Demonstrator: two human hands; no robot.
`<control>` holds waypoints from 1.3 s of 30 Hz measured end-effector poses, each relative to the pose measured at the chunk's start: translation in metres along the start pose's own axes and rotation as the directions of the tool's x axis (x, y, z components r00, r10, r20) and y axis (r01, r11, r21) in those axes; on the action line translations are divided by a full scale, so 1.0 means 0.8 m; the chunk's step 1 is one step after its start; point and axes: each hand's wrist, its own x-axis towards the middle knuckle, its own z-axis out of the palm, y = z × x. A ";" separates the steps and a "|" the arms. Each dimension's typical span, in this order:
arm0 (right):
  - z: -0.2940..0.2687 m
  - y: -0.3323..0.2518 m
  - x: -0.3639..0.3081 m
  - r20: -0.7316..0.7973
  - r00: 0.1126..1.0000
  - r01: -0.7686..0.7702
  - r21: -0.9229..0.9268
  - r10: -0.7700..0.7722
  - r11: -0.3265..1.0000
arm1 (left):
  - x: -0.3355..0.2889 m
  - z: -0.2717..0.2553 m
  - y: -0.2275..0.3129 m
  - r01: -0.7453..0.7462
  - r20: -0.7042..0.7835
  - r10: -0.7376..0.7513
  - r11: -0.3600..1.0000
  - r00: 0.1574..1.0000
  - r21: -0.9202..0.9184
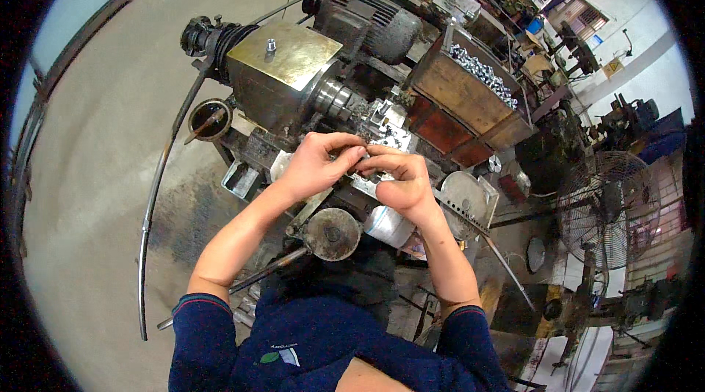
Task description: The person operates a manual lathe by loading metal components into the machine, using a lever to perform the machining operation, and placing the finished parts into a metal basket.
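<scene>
My left hand (317,164) and my right hand (405,185) meet in front of a small lathe (275,94), fingertips together. Both are closed in a pinch, and whatever sits between the fingers is hidden or too small to make out. Just beyond the fingertips are the lathe's round steel spindle nose (335,99) and a bright metal tool slide (389,135) scattered with dark chips. A brass-coloured plate (301,54) covers the headstock, and one small shiny metal fitting (271,45) stands upright on it.
At the right, a rusty metal bin (463,102) holds many small shiny fittings (483,72). Behind the headstock is a ribbed motor (371,21). A round handwheel (333,234) and a white container (389,225) sit close below my hands. A long bar (158,201) slants at the left; a fan (606,205) stands right.
</scene>
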 end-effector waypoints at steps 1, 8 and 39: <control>0.003 -0.002 0.004 -0.008 1.000 0.010 -0.016 -0.010 1.000 | -0.001 -0.004 -0.001 0.016 0.023 -0.016 1.000 1.000 -0.006; 0.002 -0.007 0.044 0.113 0.992 0.093 -0.413 -0.051 0.906 | -0.010 -0.037 -0.009 -0.024 0.004 0.023 0.994 1.000 0.102; 0.002 0.078 0.163 -0.216 0.937 -0.350 -0.548 0.276 0.760 | -0.253 -0.370 -0.123 0.591 -0.576 -0.199 0.018 0.793 0.807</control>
